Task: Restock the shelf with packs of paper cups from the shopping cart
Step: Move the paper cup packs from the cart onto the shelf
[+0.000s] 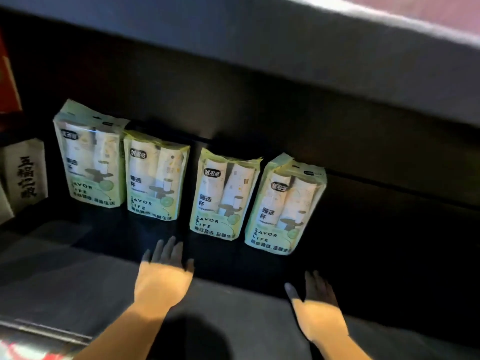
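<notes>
A: Status?

B: We have four packs standing on the shelf (pixel 389 242), in a row from 10 o'clock to just past centre. The left pack (pixel 91 157) and second pack (pixel 155 178) are touching or nearly so. Then there's a gap, then the third pack (pixel 223 196) and right pack (pixel 284 206) just beside each other. All are upright and lean slightly.

A: Hands?

B: Both empty. Our left hand (pixel 166 271) is at 6 o'clock with fingers straight and spread, near the gap between second and third. Our right hand (pixel 317 307) is at 5 o'clock, fingers also wide, below the right pack. Neither touches a pack.

A: Cart?

B: Out of view. We can't tell what's left in it.

A: Free space?

B: The bare shelf at 3 o'clock is our guess for the next slot. The white box (pixel 24 172) blocks 9 o'clock.

A: Risks?

B: The packs are soft bags, tall and narrow, so they tip easily. If we pull our hands out carelessly, a finger could clip a bottom edge and knock one over, maybe taking its neighbour too. Sliding the next pack in from 3 o'clock could shove the right pack into the third. The shelf is also dark, so we could misjudge depth and leave a pack hanging over the front lip.

A: Mitigation?

B: Withdraw low and straight toward 6 o'clock, and place the next pack from above.
</notes>
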`<state>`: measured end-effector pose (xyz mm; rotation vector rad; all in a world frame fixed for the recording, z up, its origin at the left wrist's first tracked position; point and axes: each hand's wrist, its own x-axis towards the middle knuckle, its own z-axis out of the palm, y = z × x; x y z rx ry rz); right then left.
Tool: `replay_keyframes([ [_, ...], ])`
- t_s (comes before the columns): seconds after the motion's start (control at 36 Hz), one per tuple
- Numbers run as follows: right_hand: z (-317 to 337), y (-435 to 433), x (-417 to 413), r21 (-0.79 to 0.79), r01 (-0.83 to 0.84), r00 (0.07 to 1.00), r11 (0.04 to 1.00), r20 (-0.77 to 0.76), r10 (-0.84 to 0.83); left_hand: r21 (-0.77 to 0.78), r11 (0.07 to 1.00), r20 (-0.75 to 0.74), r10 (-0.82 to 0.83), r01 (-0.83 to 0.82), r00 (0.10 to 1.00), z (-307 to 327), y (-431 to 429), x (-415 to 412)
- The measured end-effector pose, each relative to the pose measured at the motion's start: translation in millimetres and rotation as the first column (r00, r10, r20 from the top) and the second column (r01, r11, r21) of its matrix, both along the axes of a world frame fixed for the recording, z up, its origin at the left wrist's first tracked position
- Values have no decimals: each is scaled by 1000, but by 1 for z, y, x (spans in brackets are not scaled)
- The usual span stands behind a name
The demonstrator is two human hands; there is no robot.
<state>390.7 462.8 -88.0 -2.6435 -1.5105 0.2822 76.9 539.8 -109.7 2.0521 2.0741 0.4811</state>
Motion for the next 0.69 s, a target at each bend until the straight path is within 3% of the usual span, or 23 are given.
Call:
replay_keyframes([
  [0.08, 10, -36, -1, 3, -138, 990, 990, 31, 138, -44, 996, -185, -79, 72, 980, -5, -31, -9],
  [0.17, 16, -74, -6, -45, -183, 980, 982, 72, 186, -44, 997, -194, -77, 69, 978, 10, -63, -10],
  [0.31, 16, -152, -21, -60, -262, 965, 963, -39, 260, -125, 988, -159, -108, 89, 981, 25, -127, -4],
  [0.36, 15, -185, -22, 1, -319, 941, 948, -117, 317, -88, 989, -106, -126, 117, 986, 29, -159, -9],
  [0.5, 3, -260, -20, 183, -483, 858, 856, -94, 505, -59, 972, -8, -229, 228, 973, 29, -248, -35],
  [0.69, -14, -307, -26, -93, -505, 849, 858, -229, 475, -374, 926, 36, -48, 58, 998, 6, -343, -66],
])
